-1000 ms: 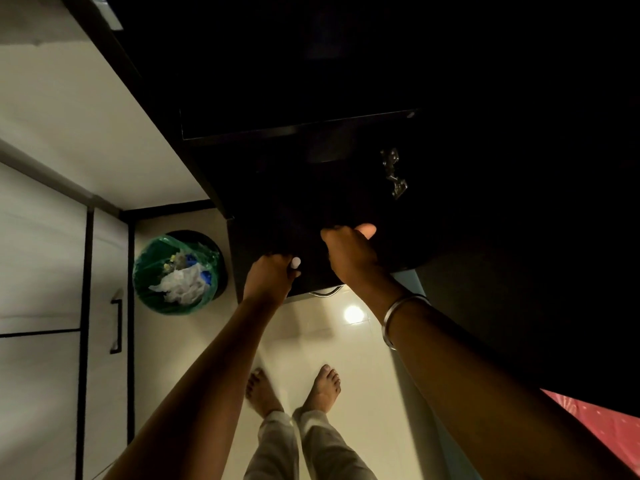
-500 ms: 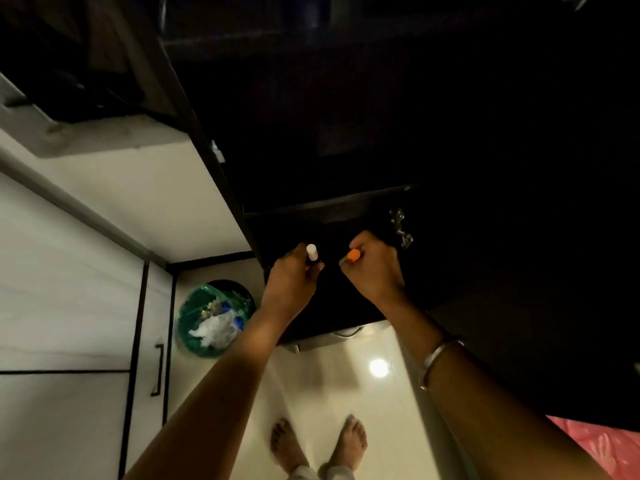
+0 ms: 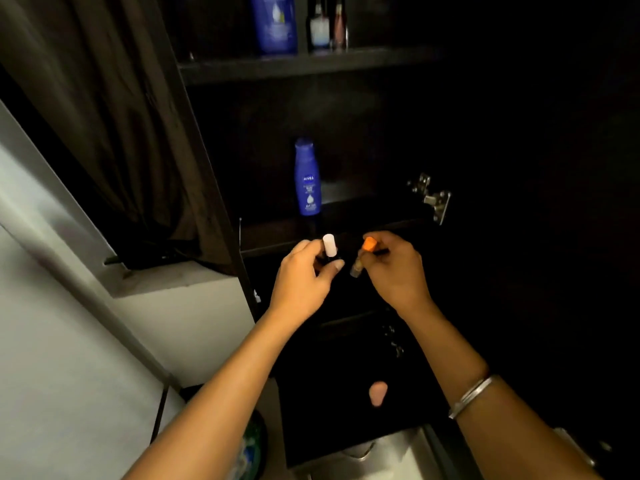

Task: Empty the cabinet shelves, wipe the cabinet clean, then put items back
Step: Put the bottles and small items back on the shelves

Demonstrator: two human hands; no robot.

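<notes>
Left hand pinches a white-capped tube, right hand an orange-capped one, both before the shelf (dim): stand them upright beside the bottle.

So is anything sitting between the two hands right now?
No. In the head view the left hand, holding a white-capped item, and the right hand, holding an orange-capped one, have only dark cabinet front between them.

Both forearms bare, no sleeves in view; thin silver metal bangle around right wrist.
</notes>
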